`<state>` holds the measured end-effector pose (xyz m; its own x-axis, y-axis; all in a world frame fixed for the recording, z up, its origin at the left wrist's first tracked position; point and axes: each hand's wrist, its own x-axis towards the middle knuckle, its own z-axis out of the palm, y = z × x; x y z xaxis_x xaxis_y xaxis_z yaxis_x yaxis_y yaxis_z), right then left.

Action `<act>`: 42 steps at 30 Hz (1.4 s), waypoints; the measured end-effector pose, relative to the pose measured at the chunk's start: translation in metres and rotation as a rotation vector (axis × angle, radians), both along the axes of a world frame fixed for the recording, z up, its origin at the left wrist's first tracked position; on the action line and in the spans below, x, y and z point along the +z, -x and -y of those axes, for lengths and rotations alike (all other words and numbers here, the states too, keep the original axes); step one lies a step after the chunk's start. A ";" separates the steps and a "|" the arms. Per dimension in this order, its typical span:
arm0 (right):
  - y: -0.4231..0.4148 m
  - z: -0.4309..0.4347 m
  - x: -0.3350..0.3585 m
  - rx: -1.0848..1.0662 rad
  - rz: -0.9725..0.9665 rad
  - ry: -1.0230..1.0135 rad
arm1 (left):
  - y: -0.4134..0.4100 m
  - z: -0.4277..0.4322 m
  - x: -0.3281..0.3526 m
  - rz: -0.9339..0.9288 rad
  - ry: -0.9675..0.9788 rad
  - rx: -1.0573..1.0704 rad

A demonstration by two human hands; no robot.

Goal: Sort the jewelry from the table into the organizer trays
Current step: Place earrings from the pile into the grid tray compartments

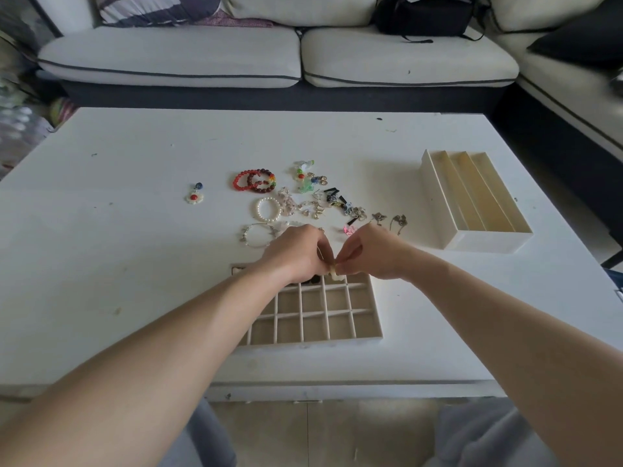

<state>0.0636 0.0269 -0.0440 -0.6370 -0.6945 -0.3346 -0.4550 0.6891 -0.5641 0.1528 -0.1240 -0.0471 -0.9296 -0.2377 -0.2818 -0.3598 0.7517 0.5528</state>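
My left hand (296,252) and my right hand (369,252) meet fingertip to fingertip over the far edge of the beige grid tray (365,335). Together they pinch a small pale piece of jewelry (334,272), mostly hidden by the fingers. Behind the hands a heap of jewelry lies on the white table (135,230): red bead bracelets (254,181), a pearl bracelet (268,209), a thin silver bangle (258,234), several earrings (337,202) and small chains (391,221). A flower charm (195,195) lies apart on the left.
A cream slotted tray (448,227) with long channels stands at the right of the table. A light sofa (276,59) runs along the far side, with a black bag (423,15) on it. My knees show below the table's near edge.
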 end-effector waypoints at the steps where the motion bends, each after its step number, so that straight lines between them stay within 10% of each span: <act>1: -0.001 0.001 0.000 0.003 -0.005 -0.011 | 0.000 -0.001 0.001 0.000 0.025 -0.006; 42: -0.017 0.000 0.008 0.097 -0.283 -0.191 | 0.005 0.005 0.005 0.034 0.143 -0.102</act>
<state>0.0811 0.0269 -0.0357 -0.6572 -0.6980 -0.2843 -0.6430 0.7161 -0.2716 0.1474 -0.1294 -0.0419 -0.9415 -0.1827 -0.2833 -0.2942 0.8555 0.4261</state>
